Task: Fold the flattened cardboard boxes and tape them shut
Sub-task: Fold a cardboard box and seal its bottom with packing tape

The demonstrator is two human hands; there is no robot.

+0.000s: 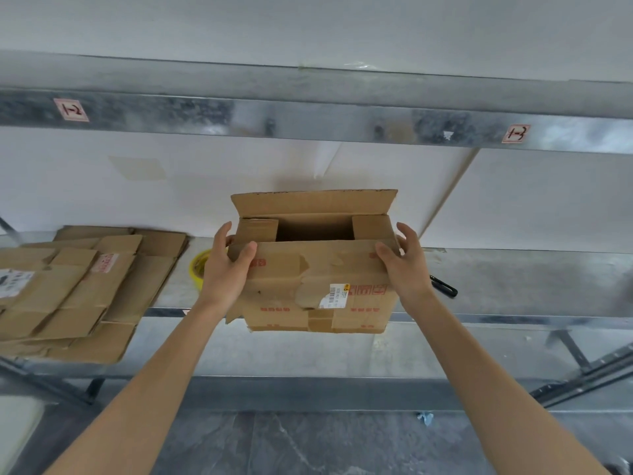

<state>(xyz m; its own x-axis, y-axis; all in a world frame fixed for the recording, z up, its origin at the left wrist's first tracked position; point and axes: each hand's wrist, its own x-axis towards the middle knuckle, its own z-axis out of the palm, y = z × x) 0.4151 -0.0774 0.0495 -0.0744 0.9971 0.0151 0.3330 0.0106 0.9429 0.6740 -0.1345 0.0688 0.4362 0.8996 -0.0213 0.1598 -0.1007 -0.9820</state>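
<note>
the torn cardboard box (322,269) looks light and floppy, best held where the left hand (224,272) and right hand (406,265) clamp its upper corners.

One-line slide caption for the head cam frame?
Left hand and right hand hold a half-folded cardboard box at the metal shelf; flattened boxes and yellow tape roll lie left.

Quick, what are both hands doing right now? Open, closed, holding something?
left hand: holds the cardboard box, thumb and fingers gripping its left end.
right hand: holds the same box, gripping its right end.
</note>
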